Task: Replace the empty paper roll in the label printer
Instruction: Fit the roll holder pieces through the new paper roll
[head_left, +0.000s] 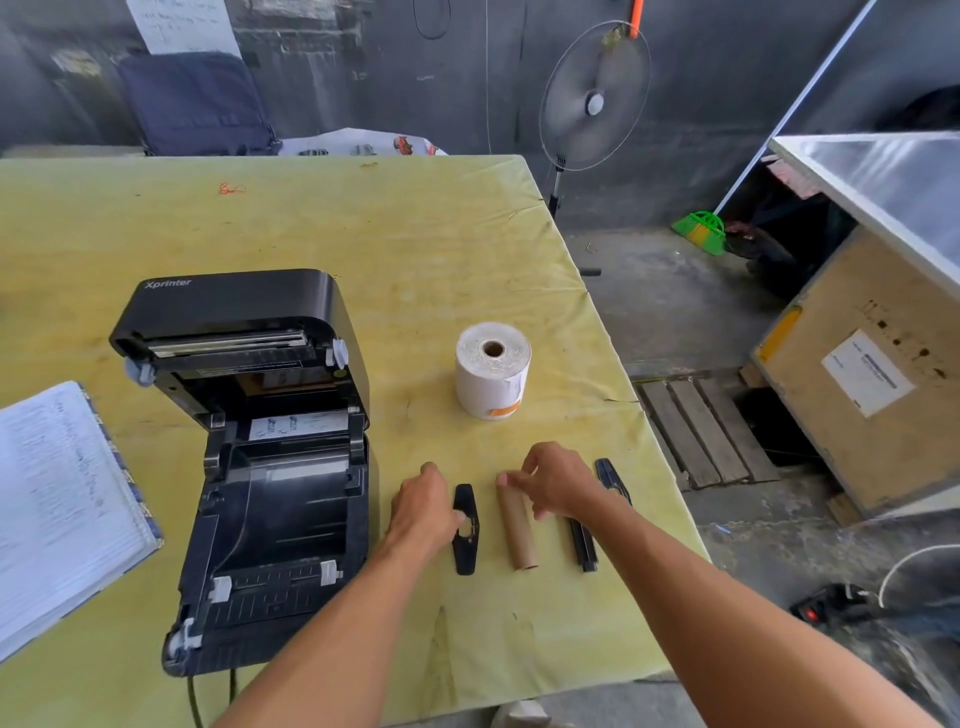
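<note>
The black label printer (270, 493) sits at the left with its lid raised and its paper bay bare. A full white label roll (492, 371) stands on end behind my hands. The empty brown cardboard core (519, 535) lies flat on the yellow table (415, 249). My right hand (558, 486) pinches the core's far end with its fingertips. My left hand (422, 506) is curled beside a flat black guide plate (465, 540), thumb on the plate's middle. A black spindle bar (584, 545) lies right of the core, partly under my right wrist. A second black guide plate (610, 478) lies beyond it.
An open notebook (62, 504) lies at the table's left edge. The table's right edge runs close to the black parts. On the floor to the right are a wooden crate (872, 395), a pallet (701, 431) and a power strip (831, 608). A standing fan (595, 98) is behind the table.
</note>
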